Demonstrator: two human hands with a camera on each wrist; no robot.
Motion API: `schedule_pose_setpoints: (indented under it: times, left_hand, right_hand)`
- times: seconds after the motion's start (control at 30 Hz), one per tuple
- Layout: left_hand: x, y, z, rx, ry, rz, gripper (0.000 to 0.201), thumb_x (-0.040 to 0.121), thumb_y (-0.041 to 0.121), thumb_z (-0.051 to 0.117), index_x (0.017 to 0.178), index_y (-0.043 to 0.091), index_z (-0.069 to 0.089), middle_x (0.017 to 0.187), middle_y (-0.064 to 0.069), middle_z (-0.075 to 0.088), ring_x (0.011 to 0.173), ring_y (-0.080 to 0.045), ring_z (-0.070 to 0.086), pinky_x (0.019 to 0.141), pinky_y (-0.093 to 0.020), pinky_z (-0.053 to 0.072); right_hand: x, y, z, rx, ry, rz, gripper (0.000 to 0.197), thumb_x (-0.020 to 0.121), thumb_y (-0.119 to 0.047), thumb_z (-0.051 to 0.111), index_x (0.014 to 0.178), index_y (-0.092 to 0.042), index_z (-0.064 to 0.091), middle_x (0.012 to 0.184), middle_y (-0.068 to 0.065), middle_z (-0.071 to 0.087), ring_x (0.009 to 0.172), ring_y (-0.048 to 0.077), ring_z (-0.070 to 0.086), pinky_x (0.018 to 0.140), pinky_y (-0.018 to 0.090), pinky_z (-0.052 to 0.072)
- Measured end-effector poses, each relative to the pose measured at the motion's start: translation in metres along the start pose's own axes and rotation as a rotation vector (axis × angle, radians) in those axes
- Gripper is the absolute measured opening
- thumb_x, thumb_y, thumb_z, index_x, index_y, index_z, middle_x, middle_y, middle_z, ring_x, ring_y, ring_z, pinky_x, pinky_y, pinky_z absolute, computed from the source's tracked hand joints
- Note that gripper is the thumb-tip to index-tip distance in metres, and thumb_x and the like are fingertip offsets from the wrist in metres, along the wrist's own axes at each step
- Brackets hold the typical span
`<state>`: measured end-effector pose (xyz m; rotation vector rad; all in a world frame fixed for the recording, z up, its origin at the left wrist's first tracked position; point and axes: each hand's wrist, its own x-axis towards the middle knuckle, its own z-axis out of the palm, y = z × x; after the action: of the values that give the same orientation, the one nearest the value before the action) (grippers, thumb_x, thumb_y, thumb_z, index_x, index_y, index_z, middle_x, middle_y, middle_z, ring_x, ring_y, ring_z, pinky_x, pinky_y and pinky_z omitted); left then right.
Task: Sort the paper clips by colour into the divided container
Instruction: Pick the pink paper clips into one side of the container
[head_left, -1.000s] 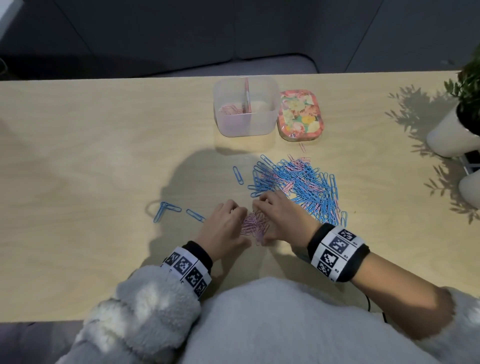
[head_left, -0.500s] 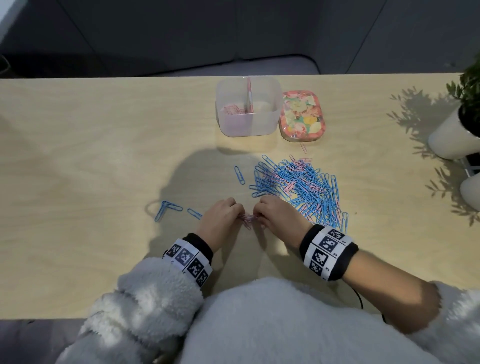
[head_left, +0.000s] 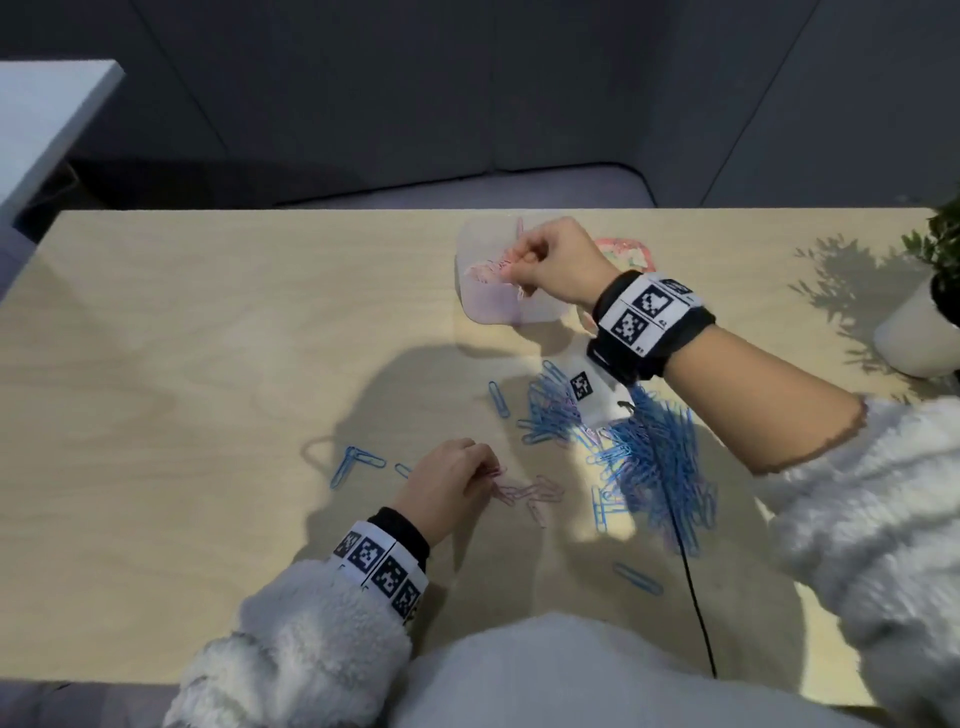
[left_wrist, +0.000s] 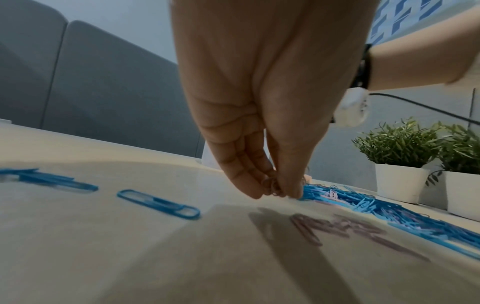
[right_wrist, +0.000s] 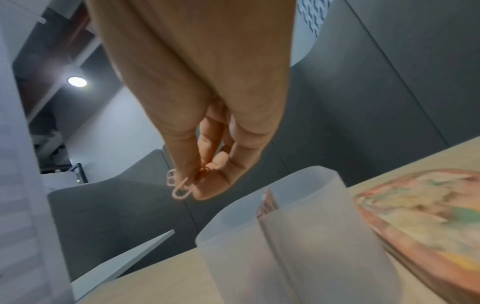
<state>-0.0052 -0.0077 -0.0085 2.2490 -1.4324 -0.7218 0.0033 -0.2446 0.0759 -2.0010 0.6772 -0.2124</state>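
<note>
Desk (head_left: 208, 364): pale wood; carries the whole job — container at the far edge, clip heaps nearer the person.
Divided container (head_left: 488, 312): translucent tub with a central partition, standing upright; pink clips already lie in its left compartment, the right one is hidden behind the hand.
Lid (right_wrist: 420, 207): flowered, lying flat just beside the container on its right.
Blue pile (head_left: 649, 457): large unsorted heap, mostly blue paper clips with a few pink threads in it; not reduced as far as can be judged.
Right hand (head_left: 556, 265): a second ago it worked at the near heap beside the left hand; it now hangs over the container's left compartment, fingers (right_wrist: 207, 185) pinching a small bunch of pink clips (right_wrist: 179, 185) — not yet released.
Left hand (head_left: 447, 488): stays low at the near desk edge, fingertips pressed together round a pink clip or two (left_wrist: 271, 187).
Loose pink clips (head_left: 530, 493): a handful on the desk, just beside the left hand.
Stray blue clips (head_left: 358, 462): several lie apart to the left.
Meaning: judged a delivery in progress; pink goes with pink, the blue sorting is still to begin.
</note>
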Motion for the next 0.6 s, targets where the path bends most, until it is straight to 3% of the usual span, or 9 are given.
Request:
schedule_pose_setpoints:
  times: [0.1,0.17,0.23,0.33,0.4,0.47,0.53,0.6]
  left_hand:
    - [0.006,0.002,-0.010,-0.006,0.026,0.018,0.014,0.086,0.011,0.056,0.098,0.007,0.062,0.098,-0.012,0.063,0.092,-0.028,0.056,0.077,-0.034,0.043]
    - [0.014,0.004,-0.023,-0.023,0.056,0.027,0.011,0.087,0.009,0.057,0.096,0.006,0.062,0.095,-0.012,0.063,0.088,-0.027,0.057,0.075,-0.032,0.044]
    - [0.028,0.005,-0.042,-0.029,0.106,0.027,0.010,0.087,0.008,0.057,0.095,0.005,0.062,0.093,-0.013,0.062,0.085,-0.027,0.056,0.072,-0.029,0.041]
    - [0.061,0.001,-0.075,-0.006,0.220,0.022,0.011,0.086,0.009,0.058,0.095,0.005,0.063,0.092,-0.015,0.064,0.084,-0.029,0.057,0.074,-0.034,0.042]
    - [0.085,0.003,-0.093,-0.004,0.323,0.015,0.011,0.084,0.010,0.059,0.093,0.007,0.064,0.092,-0.015,0.065,0.084,-0.030,0.059,0.076,-0.035,0.044]
    - [0.106,0.009,-0.105,-0.032,0.414,-0.005,0.010,0.083,0.009,0.058,0.090,0.006,0.063,0.091,-0.016,0.065,0.084,-0.030,0.057,0.073,-0.032,0.040]
    - [0.129,0.017,-0.115,-0.046,0.437,-0.065,0.012,0.083,0.010,0.056,0.091,0.005,0.063,0.092,-0.014,0.065,0.086,-0.028,0.056,0.069,-0.027,0.033]
    - [0.150,0.020,-0.119,-0.001,0.421,-0.101,0.016,0.082,0.010,0.055,0.095,0.007,0.064,0.095,-0.013,0.067,0.090,-0.029,0.058,0.070,-0.027,0.034]
  right_hand:
    - [0.025,-0.013,0.006,0.043,0.054,0.055,0.024,0.077,0.006,0.067,0.061,-0.008,0.057,0.058,0.003,0.053,0.040,0.009,0.056,0.043,0.021,0.048]
    - [0.036,-0.013,0.012,0.006,0.057,0.100,0.017,0.080,0.007,0.064,0.065,-0.002,0.059,0.060,0.003,0.054,0.031,0.003,0.053,0.035,0.014,0.041]
    - [0.046,-0.011,0.015,-0.153,0.022,0.122,0.006,0.081,0.000,0.063,0.076,0.001,0.066,0.060,0.003,0.057,0.032,0.002,0.052,0.035,0.013,0.039]
    - [0.052,-0.008,0.014,-0.280,-0.022,0.104,0.018,0.082,-0.003,0.057,0.068,-0.008,0.067,0.058,-0.006,0.063,0.039,0.000,0.054,0.049,0.020,0.044]
    - [0.049,-0.008,0.012,-0.301,-0.040,0.091,0.018,0.084,0.001,0.053,0.080,-0.005,0.069,0.078,0.001,0.065,0.055,0.010,0.058,0.055,0.024,0.047]
    - [0.043,-0.009,0.007,-0.306,-0.050,0.061,0.022,0.085,0.003,0.051,0.096,-0.001,0.069,0.088,0.008,0.064,0.065,0.015,0.058,0.064,0.024,0.051]
    - [0.036,-0.008,0.002,-0.273,0.006,0.018,0.028,0.086,0.003,0.044,0.100,0.000,0.069,0.098,0.011,0.068,0.080,0.018,0.060,0.081,0.028,0.052]
    - [0.024,-0.005,-0.002,-0.173,0.106,-0.024,0.030,0.085,0.003,0.041,0.097,0.002,0.069,0.102,0.016,0.070,0.085,0.021,0.061,0.090,0.036,0.052]
